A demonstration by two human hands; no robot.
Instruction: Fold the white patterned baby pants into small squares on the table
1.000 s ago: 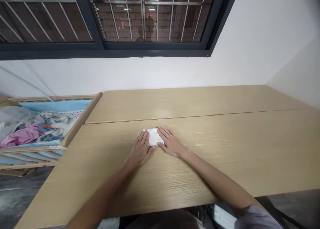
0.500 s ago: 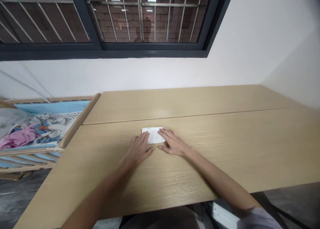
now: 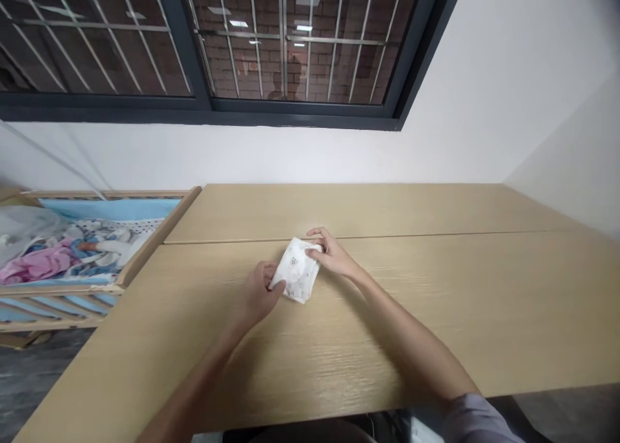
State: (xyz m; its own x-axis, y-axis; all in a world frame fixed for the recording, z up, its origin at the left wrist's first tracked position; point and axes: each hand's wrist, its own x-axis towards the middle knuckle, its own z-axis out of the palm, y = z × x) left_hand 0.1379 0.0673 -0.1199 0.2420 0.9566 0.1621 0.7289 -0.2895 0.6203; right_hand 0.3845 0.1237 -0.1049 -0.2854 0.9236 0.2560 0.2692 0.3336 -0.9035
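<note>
Now turned: one folded item [image 3: 294,274] | two pinching: left hand [image 3: 258,294], right hand [image 3: 336,257]

You get bright indoor light: lamps mirrored in the dark window [image 3: 310,65], soft shadows below your arms [image 3: 407,327], faint glare toward the table's [image 3: 484,314] front edge

looks like a small white folded packet [image 3: 296,276], cloth or paper hard to tell. bears faint greyish prints, with one darker little motif on the half of its face nearer the tabletop seam [image 3: 411,236]. shows doubled layers and slightly uneven edges. sits askew, roughly four-sided, one corner pointing toward the seam and another away from it. appears tilted and raised, mostly on the near side of the seam, pinched at two opposite sides.
</note>
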